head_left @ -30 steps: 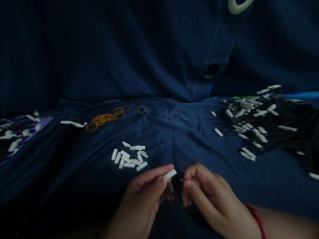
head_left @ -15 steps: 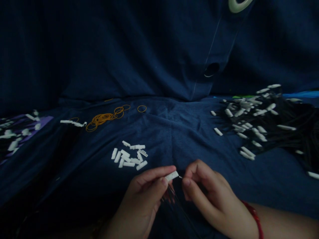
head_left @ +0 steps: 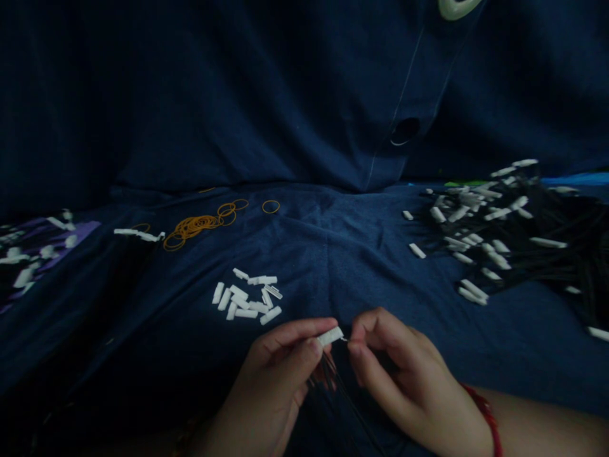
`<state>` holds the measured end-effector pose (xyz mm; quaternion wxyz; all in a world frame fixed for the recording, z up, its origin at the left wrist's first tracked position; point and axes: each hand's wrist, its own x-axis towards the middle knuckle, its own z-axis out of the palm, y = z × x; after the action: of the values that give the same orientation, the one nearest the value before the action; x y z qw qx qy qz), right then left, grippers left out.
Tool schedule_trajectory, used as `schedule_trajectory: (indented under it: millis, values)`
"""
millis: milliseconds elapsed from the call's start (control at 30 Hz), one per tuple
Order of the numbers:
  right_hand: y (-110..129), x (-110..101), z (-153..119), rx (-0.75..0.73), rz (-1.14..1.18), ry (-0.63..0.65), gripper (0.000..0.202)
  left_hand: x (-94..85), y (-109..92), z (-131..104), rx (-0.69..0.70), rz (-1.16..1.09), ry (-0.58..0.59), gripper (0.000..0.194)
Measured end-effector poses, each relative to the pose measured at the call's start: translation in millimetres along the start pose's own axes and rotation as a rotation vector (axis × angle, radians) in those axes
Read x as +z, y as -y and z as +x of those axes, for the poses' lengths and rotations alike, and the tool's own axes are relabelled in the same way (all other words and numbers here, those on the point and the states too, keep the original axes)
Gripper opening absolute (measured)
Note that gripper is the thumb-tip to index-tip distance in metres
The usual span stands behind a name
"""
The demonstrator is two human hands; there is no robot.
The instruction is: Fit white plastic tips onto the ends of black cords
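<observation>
My left hand is closed, with a small white rectangular plastic piece pinched between thumb and forefinger. Several thin black cords hang below those fingers. Just to the right, my right hand is closed, its thumb and forefinger together at a thin pale tip by the end of the white piece. How the tip joins the piece or a cord is too small to make out. Beyond my left hand lies a loose cluster of similar white plastic pieces on dark blue cloth.
Orange rubber bands lie at the back left, beside a short row of white pieces. A large bundle of black cords with white ends spreads at the right. More white-ended cords lie on purple material at far left.
Both hands stay almost in place. The white piece and the pale tip have shifted very slightly at the fingertips. Nothing else has visibly moved.
</observation>
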<state>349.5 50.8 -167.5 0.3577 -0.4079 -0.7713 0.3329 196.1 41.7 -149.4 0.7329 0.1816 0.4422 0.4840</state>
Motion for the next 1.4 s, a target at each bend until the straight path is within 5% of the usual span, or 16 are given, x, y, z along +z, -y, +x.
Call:
schedule_trajectory:
  millis: [433, 867, 1400]
  values:
    - [-2.1, 2.1, -5.3, -0.008, -0.144, -0.085, 0.007, -1.6, 2.2, 1.9, 0.027, 0.032, 0.03, 0.01]
    - [2.6, 2.6, -4.8, -0.108, -0.235, -0.125, 0.01, -10.1, 9.1, 6.0, 0.222, 0.37, 0.125, 0.015]
    - [-1.2, 3.8, -8.9, -0.071, -0.213, -0.073, 0.007, -10.0, 2.1, 6.0, 0.116, 0.5, 0.081, 0.011]
